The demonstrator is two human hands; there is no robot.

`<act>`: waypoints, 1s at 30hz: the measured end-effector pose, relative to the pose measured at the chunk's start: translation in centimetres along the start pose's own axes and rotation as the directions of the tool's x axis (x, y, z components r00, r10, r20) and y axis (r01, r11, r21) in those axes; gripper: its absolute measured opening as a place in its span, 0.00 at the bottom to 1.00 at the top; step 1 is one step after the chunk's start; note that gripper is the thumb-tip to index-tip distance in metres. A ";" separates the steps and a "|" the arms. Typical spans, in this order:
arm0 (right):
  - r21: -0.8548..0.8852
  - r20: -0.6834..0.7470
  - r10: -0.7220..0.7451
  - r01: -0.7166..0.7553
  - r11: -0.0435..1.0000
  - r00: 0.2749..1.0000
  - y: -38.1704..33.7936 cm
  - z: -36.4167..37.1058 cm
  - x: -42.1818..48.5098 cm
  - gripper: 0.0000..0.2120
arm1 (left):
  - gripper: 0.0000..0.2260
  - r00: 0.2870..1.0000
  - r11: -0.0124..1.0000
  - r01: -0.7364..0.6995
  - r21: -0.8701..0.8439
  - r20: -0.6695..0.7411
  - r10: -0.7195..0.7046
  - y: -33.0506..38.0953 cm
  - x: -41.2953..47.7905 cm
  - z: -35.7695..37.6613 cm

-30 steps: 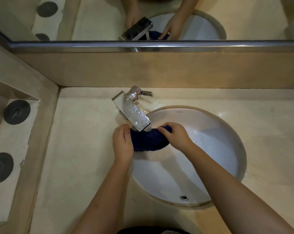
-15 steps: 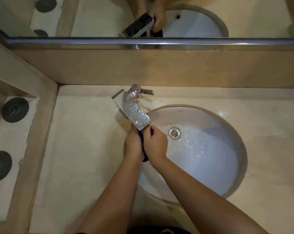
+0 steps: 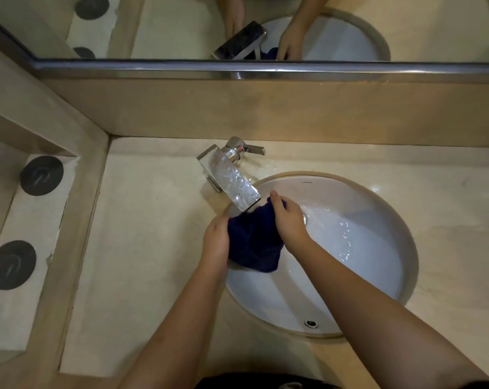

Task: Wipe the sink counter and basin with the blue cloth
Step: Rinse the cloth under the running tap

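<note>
Both gripping blue cloth (image 3: 251, 244), left hand (image 3: 216, 242), right hand (image 3: 289, 220), faucet (image 3: 232, 179) overhanging, basin (image 3: 372, 256) below.

Beige counter (image 3: 153, 248) bearing faucet (image 3: 229, 178), basin (image 3: 378, 276)

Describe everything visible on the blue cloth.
The blue cloth is dark navy, soft and terry-like, bunched and crumpled. It hangs over the left side of the basin, just below the tip of the faucet spout. The left hand grips its left edge, the right hand its upper right; the lower edge droops free.
</note>
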State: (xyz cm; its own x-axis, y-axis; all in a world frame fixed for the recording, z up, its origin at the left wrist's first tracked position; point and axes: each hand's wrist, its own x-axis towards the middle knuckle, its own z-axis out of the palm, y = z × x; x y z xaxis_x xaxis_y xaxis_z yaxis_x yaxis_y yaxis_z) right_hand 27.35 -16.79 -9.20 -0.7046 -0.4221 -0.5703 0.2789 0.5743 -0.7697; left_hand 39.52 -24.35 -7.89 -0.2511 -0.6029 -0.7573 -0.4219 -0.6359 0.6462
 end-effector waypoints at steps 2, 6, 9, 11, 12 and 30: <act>0.089 0.064 0.037 -0.043 0.995 0.997 0.0 -0.3 -0.2 0.18 | 0.07 0.996 0.995 -0.086 0.058 -0.003 0.087 -0.4 -0.2 -0.6; 0.125 0.163 -0.054 0.034 0.992 0.985 -0.6 -1.3 -0.7 0.12 | 0.11 0.974 0.927 -0.224 0.301 0.103 0.202 -0.2 -0.5 -1.6; 0.025 0.235 -0.124 0.122 0.992 0.964 -0.5 -2.5 -0.5 0.07 | 0.11 0.950 0.764 -0.303 0.569 0.247 0.193 0.2 0.0 -2.1; -0.016 0.271 -0.132 0.142 0.990 0.954 -0.5 -3.4 -0.2 0.01 | 0.07 0.943 0.724 -0.332 0.604 0.230 0.241 0.6 0.1 -2.4; -0.026 0.292 -0.137 0.152 0.988 0.946 -0.6 -3.8 -0.1 0.04 | 0.06 0.940 0.732 -0.341 0.589 0.209 0.269 0.9 0.0 -2.6; -0.390 0.281 -0.316 0.409 0.825 0.906 -2.3 -5.9 -1.3 0.09 | 0.14 0.827 0.559 -0.562 0.609 0.422 0.372 3.9 -1.6 -4.2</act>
State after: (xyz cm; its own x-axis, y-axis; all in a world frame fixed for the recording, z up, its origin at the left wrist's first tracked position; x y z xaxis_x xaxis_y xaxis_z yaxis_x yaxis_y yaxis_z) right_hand 23.79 -13.39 -4.99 -0.5431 -0.7614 -0.3540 -0.3125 0.5746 -0.7564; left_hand 41.91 -27.88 -3.79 -0.7321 -0.5319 -0.4256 -0.6253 0.2769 0.7296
